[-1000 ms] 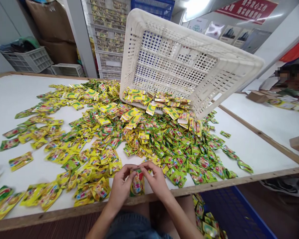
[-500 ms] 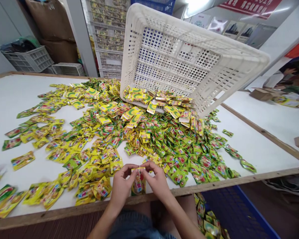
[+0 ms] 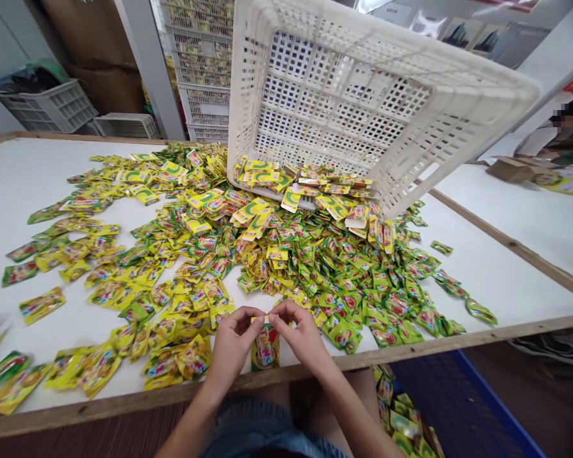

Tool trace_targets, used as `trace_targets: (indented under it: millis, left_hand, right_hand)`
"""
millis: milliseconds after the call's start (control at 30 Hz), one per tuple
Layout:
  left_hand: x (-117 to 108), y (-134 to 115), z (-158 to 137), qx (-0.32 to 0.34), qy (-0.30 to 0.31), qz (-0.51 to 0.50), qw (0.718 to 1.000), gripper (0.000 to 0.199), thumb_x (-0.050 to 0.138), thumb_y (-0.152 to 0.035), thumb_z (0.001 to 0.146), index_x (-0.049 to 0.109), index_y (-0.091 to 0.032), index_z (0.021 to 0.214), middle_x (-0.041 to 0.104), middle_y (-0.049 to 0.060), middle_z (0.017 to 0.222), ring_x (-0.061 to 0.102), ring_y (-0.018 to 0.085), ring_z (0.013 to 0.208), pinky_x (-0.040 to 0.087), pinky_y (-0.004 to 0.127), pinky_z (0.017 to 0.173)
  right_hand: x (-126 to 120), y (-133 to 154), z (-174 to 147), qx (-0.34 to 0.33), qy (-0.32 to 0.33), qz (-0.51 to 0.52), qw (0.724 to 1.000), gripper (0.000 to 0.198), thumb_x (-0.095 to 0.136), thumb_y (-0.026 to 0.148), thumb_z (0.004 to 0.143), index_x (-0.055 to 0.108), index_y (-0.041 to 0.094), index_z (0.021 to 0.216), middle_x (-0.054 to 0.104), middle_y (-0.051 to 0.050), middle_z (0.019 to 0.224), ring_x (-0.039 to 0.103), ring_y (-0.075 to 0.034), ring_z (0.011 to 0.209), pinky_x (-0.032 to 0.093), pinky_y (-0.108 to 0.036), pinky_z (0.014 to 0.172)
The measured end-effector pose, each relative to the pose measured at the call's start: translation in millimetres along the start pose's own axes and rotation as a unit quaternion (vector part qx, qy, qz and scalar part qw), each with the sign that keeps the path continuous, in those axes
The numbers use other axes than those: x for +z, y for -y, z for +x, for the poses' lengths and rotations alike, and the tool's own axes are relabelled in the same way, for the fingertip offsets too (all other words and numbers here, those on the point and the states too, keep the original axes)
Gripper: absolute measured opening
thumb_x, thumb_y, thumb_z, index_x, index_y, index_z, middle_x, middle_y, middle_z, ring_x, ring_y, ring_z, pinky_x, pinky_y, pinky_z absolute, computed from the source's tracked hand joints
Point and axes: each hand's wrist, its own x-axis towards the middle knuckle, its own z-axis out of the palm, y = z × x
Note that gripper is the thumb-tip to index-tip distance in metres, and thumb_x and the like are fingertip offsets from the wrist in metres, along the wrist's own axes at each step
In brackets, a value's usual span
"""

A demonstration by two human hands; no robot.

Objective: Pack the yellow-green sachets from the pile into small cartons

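Both my hands are at the table's front edge, pinching the top end of a small printed candy box [image 3: 266, 350]. The box is green and yellow with red and pale lettering, its printed face toward me. My left hand [image 3: 233, 343] has thumb and finger closed at the top left corner. On the top right corner, the thumb and finger of my right hand [image 3: 300, 337] are closed too. My fingertips partly hide the top flap. Yellow sachets [image 3: 165, 362] lie just left of my left hand, and green sachets [image 3: 344, 334] lie to the right of my right hand.
A white plastic basket [image 3: 487, 86] lies tipped toward me behind the heap, with flat yellow cartons [image 3: 260, 175] spilling from it. Below the table's wooden edge [image 3: 410, 346], a blue crate [image 3: 463, 394] stands at the right, beside several packets. A person [image 3: 566, 130] sits far right.
The white strip that stuck up between my fingertips no longer shows, and more of the box's printed face is visible. My hands stay in nearly the same place; the view has shifted slightly.
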Motion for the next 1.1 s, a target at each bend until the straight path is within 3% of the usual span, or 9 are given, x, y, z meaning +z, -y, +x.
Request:
trace_targets:
  millis: [200,333,467,567,700,900,1100]
  left_hand:
    - [-8,13,-10,-0.002,0.021,-0.031,0.999,0.014,0.064,-0.026,0.073,0.067,-0.017,0.084,0.069,0.004,0.083,0.061,0.018,0.082,0.046,0.025,0.076]
    - [-7,19,-15,-0.013,0.015,-0.034,0.999,0.015,0.065,-0.026,0.073,0.067,-0.017,0.085,0.069,0.004,0.084,0.061,0.017,0.081,0.047,0.025,0.075]
    - [-4,15,-16,-0.007,0.007,0.0,1.0,0.016,0.062,-0.027,0.075,0.066,-0.017,0.088,0.068,0.003,0.077,0.061,0.018,0.079,0.047,0.024,0.073]
    - [-4,11,-16,-0.003,0.017,0.02,1.0,0.016,0.062,-0.028,0.076,0.066,-0.017,0.087,0.067,0.002,0.075,0.061,0.018,0.08,0.046,0.024,0.073]
    - [-5,8,-16,0.0,0.029,0.019,0.999,0.015,0.062,-0.028,0.076,0.066,-0.017,0.086,0.068,0.003,0.081,0.061,0.018,0.08,0.047,0.025,0.073]
    - [-6,14,-18,0.009,0.019,-0.001,1.0,0.013,0.062,-0.026,0.076,0.068,-0.019,0.085,0.069,0.003,0.085,0.062,0.018,0.084,0.047,0.025,0.076]
    - [-6,16,-21,0.053,0.004,0.025,0.998,0.011,0.063,-0.023,0.075,0.07,-0.02,0.083,0.069,0.003,0.087,0.062,0.017,0.086,0.047,0.025,0.078]
  right_hand:
    - [-10,-1,-2,-0.007,0.068,0.011,0.998,0.013,0.058,0.029,0.08,0.064,0.017,0.082,0.06,0.0,0.074,0.055,-0.013,0.071,0.042,-0.024,0.069]
    - [-11,-4,-8,0.002,0.065,0.03,0.997,0.013,0.06,0.028,0.079,0.063,0.019,0.087,0.061,-0.001,0.08,0.056,-0.013,0.073,0.043,-0.025,0.071]
    - [-10,-3,-2,0.037,0.068,0.074,0.994,0.009,0.061,0.027,0.076,0.061,0.018,0.079,0.057,0.001,0.071,0.053,-0.012,0.067,0.041,-0.023,0.064]
    - [-16,3,9,0.051,0.116,0.097,0.987,0.007,0.063,0.023,0.073,0.061,0.017,0.072,0.055,0.002,0.065,0.051,-0.011,0.063,0.039,-0.021,0.061]
    - [-26,12,15,0.028,0.163,0.044,0.985,0.007,0.063,0.022,0.074,0.062,0.016,0.071,0.059,0.001,0.068,0.052,-0.012,0.067,0.04,-0.022,0.064]
    - [-26,10,1,-0.032,0.134,-0.023,0.99,0.01,0.057,0.024,0.081,0.064,0.018,0.079,0.065,-0.002,0.081,0.059,-0.015,0.08,0.043,-0.027,0.076]
    - [-13,-5,-23,-0.02,0.088,-0.01,0.996,0.02,0.063,0.024,0.077,0.062,0.022,0.097,0.064,-0.002,0.092,0.059,-0.017,0.089,0.044,-0.027,0.08]
